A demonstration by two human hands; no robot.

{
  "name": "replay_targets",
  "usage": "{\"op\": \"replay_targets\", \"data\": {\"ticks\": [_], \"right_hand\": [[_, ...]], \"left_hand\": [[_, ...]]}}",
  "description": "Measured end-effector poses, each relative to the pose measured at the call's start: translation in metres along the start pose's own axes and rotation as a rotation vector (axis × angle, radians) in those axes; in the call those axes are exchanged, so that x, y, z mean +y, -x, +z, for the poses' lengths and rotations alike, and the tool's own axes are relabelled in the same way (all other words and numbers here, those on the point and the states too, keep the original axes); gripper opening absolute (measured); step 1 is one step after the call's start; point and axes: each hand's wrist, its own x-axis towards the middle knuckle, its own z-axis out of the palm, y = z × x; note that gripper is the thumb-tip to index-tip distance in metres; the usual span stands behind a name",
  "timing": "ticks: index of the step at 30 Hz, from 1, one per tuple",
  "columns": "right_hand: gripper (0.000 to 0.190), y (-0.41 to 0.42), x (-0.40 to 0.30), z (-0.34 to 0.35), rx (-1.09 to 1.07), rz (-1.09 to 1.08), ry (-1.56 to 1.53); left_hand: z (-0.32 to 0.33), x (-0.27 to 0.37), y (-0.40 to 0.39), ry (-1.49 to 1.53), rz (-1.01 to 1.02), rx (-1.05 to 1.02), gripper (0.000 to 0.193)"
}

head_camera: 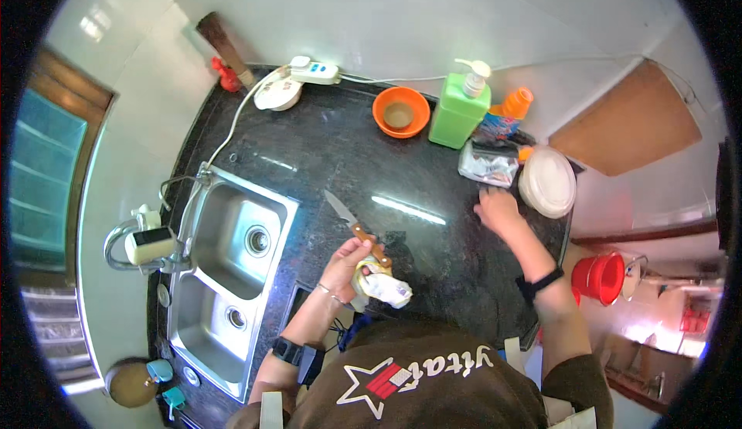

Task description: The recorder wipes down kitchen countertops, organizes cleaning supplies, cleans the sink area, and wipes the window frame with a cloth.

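A knife with a wooden handle (360, 232) is in my left hand (346, 266), its blade pointing up and left over the dark stone countertop (342, 162). The same hand also holds a white cloth with a yellow edge (385, 288), bunched below the handle. My right hand (497, 208) is over the counter's right part, close to a plastic packet (488, 165) and left of a round white lidded container (547, 182). Its fingers are bent and point at the packet; whether they touch it or hold anything is unclear.
A double steel sink (237, 226) with a faucet (119, 246) lies left. Toward the wall stand an orange bowl (379, 110) with a smaller bowl inside, a green pump bottle (458, 110), an orange-capped bottle (501, 120) and a power strip (319, 73). A red bucket (597, 278) is at right.
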Motion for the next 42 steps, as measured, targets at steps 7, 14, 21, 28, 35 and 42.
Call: {"op": "replay_targets", "data": {"ticks": [7, 14, 21, 28, 35, 42], "right_hand": [[0.022, 0.101, -0.110, -0.015, -0.125, -0.200, -1.362], [0.006, 0.132, -0.126, 0.015, -0.259, -0.168, -1.716], [0.013, 0.122, -0.077, 0.058, -0.165, -0.032, -1.388], [0.021, 0.108, 0.000, 0.121, 0.114, -0.034, -1.047], [0.018, 0.167, -0.138, 0.097, -0.127, 0.132, -1.661], [0.023, 0.229, -0.211, 0.127, 0.220, 0.072, -1.458]], "left_hand": [[0.031, -0.039, -0.005, -0.239, 0.143, -0.137, 0.033], [0.035, -0.095, 0.044, -0.580, 0.545, 0.046, 0.032], [-0.016, -0.117, 0.148, -0.076, 0.497, 0.297, 0.028], [-0.117, -0.129, 0.239, 0.717, 0.816, 0.235, 0.025], [-0.157, -0.149, 0.303, 0.580, 0.751, 0.251, 0.048], [-0.248, -0.185, 0.370, 0.556, 0.660, 0.219, 0.042]]}}
